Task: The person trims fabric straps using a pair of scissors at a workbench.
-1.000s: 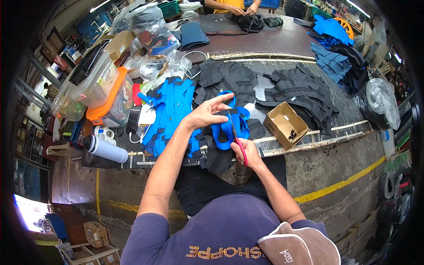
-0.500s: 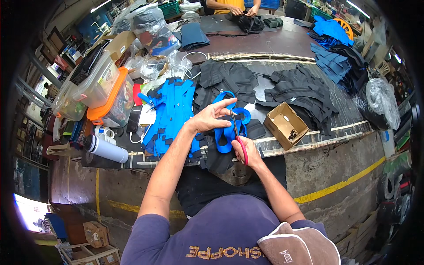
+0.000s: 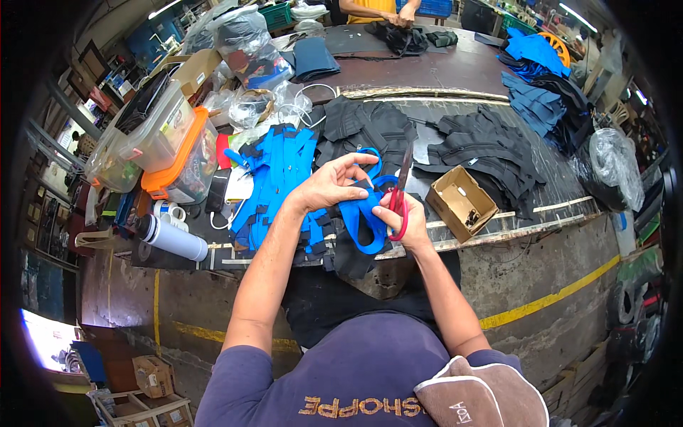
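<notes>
My left hand (image 3: pixel 331 183) pinches a blue zipper strip (image 3: pixel 364 226) near its black end, thumb against curled fingers. The strip hangs in loops over the table's near edge. Just right of it, my right hand (image 3: pixel 409 224) is closed around the red-handled scissors (image 3: pixel 404 171), whose blades point up and away from me. Its thumb and fingertips lie against the blue strip too. A pile of blue zipper pieces (image 3: pixel 281 160) with black ends lies left of my hands. Black fabric pieces (image 3: pixel 366 132) lie beyond them, and black zipper pieces (image 3: pixel 484 153) to the right.
An open cardboard box (image 3: pixel 462 206) with small parts stands right of my hands. A pale bottle (image 3: pixel 174 238), a white mug (image 3: pixel 171 212) and plastic bins (image 3: pixel 181 167) crowd the left. Blue and dark fabric (image 3: pixel 537 99) is heaped far right. Across the table a person (image 3: pixel 377 8) handles black fabric.
The scissors have come away from the strip by my left fingers and swung upright to the right. My left fingers have curled in, and my right fingertips have come to the strip.
</notes>
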Available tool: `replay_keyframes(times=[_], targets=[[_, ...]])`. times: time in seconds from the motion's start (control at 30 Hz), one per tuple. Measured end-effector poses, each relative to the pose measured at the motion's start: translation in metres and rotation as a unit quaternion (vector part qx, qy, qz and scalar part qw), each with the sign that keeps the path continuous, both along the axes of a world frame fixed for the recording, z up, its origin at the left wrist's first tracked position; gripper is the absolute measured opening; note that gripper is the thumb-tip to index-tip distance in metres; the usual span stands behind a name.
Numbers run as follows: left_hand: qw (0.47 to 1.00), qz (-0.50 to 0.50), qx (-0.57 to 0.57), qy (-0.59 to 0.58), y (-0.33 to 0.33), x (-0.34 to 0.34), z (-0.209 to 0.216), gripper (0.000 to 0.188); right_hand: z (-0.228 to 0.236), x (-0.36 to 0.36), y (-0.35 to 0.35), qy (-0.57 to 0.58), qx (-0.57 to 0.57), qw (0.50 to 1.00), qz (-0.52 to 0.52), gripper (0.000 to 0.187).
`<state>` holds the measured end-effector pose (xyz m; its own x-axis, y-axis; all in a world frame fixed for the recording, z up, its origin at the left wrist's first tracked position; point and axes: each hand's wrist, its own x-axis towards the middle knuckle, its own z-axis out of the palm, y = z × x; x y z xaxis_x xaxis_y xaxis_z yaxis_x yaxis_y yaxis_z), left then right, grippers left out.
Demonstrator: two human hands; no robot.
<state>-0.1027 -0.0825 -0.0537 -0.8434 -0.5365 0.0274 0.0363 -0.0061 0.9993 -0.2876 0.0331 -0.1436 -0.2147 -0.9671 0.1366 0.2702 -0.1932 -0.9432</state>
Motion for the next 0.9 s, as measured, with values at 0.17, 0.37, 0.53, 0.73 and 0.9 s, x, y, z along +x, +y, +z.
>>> replay_keyframes(times=[0.17,0.37,0.53,0.73,0.9], targets=[[0.999,-0.008,-0.041,-0.035,-0.002,0.014,0.009,0.056,0.012,-0.01,-0.001,-0.027,0.011,0.999,0.03,0.023],[0.989,-0.071,-0.098,-0.089,-0.003,0.021,0.009,0.041,0.019,-0.009,0.001,-0.018,0.003,1.0,0.024,0.022],[0.989,-0.1,-0.058,-0.093,0.003,0.022,0.018,0.042,0.022,-0.014,0.006,0.036,0.035,0.999,0.02,0.021],[0.987,-0.118,-0.026,-0.102,-0.009,0.033,0.02,0.048,0.038,-0.023,0.043,0.133,0.059,0.986,0.077,0.021],[0.984,-0.135,-0.025,-0.11,-0.016,0.032,0.03,0.048,0.033,-0.019,0.088,0.167,0.121,0.946,0.25,0.036]])
